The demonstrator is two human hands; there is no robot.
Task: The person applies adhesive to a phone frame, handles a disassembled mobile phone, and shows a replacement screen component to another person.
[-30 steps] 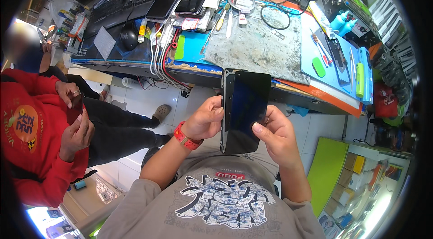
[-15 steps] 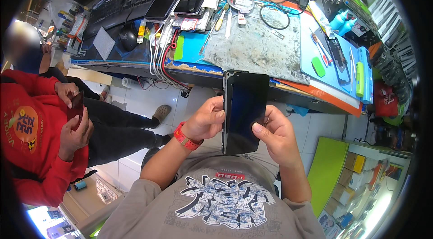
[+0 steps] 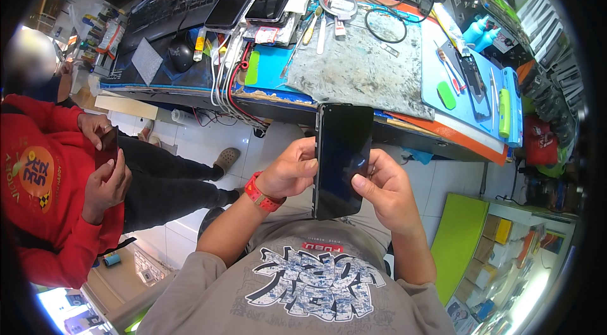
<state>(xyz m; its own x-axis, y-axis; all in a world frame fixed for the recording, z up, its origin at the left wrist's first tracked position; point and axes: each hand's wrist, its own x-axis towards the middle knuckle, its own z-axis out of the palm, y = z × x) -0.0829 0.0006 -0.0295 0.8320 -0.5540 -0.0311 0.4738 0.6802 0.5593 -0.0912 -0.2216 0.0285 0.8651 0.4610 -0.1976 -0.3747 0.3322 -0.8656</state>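
Both my hands grip a black phone (image 3: 341, 155) upright in front of me, below the workbench's front edge, its dark screen facing up. My left hand (image 3: 291, 167), with a red strap on its wrist, is closed on the phone's left side, where a thin frame edge shows along the screen. My right hand (image 3: 386, 189) is closed on the right side, its thumb pressing on the screen's lower right. Beyond the phone, a stained grey mat (image 3: 354, 63) lies on the bench, and a blue mat (image 3: 442, 88) with tools and a phone part is at the right.
A keyboard (image 3: 165, 9), mouse (image 3: 180, 57), spare phones (image 3: 232, 1) and cables (image 3: 224, 88) crowd the bench. A person in a red top (image 3: 57, 196) at left holds a small dark object (image 3: 107, 145). A green panel (image 3: 452, 234) and glass display case (image 3: 515, 253) stand at lower right.
The screen has shifted onto the frame, so less of the frame shows on the left. The phone has tilted slightly and dropped a little toward me, with both hands moving along.
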